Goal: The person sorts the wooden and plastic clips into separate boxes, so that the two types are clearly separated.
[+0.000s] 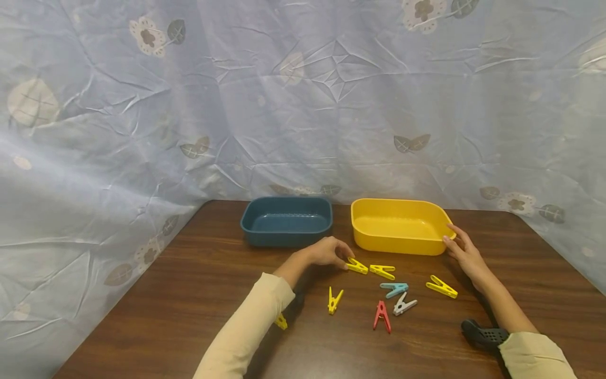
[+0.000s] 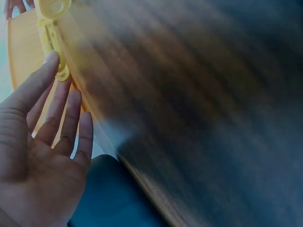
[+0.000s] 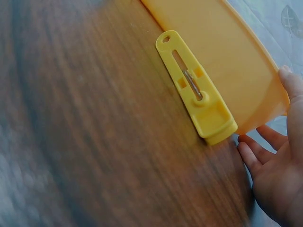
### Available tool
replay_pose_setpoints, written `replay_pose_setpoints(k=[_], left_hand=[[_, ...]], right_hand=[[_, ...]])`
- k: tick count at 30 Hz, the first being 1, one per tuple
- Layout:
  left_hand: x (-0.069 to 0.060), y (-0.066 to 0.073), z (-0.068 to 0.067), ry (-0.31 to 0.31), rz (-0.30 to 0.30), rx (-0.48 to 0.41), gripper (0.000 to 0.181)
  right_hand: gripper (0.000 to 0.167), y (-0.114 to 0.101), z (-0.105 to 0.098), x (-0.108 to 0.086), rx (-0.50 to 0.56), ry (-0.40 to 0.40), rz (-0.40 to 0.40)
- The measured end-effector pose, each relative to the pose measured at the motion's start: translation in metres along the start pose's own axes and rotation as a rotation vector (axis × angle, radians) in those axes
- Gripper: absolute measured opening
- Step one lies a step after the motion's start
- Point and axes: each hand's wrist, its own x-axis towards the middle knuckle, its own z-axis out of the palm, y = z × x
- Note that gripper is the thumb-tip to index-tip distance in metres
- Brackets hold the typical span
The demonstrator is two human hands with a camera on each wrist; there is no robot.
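Note:
In the head view, my left hand (image 1: pixel 331 251) is over the table in front of the two basins. Its thumb and index finger pinch the end of a yellow clothespin (image 1: pixel 357 266), which also shows in the left wrist view, where the other fingers are extended. My right hand (image 1: pixel 466 257) holds the right end of a yellow basin (image 1: pixel 400 246), thumb and fingers at its rim and corner. Another yellow clothespin (image 3: pixel 196 90) lies near that hand in the right wrist view. Just right of the pinched one is a further yellow clothespin (image 1: pixel 382 271).
A dark blue basin (image 1: pixel 286 239) stands left of the yellow one. Nearer me lie blue (image 1: pixel 394 289), white (image 1: pixel 404 304) and red (image 1: pixel 382 317) clothespins and a yellow clothespin (image 1: pixel 334 300). One more yellow clothespin (image 1: pixel 281 321) is partly hidden by the left sleeve. A patterned curtain (image 1: pixel 303 105) hangs behind.

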Motion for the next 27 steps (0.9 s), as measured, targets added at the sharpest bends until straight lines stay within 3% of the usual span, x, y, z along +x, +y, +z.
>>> replay_pose_setpoints(k=[8,27], left_hand=[[0.0,0.002,-0.006,0.015,-0.023,-0.019,0.029],[-0.001,0.015,-0.022,0.079,0.01,-0.05,0.032]], right_hand=[[0.061,-0.003,0.001,-0.002,0.014,-0.007,0.01],[0.06,-0.004,0.002,-0.005,0.024,0.0,-0.011]])
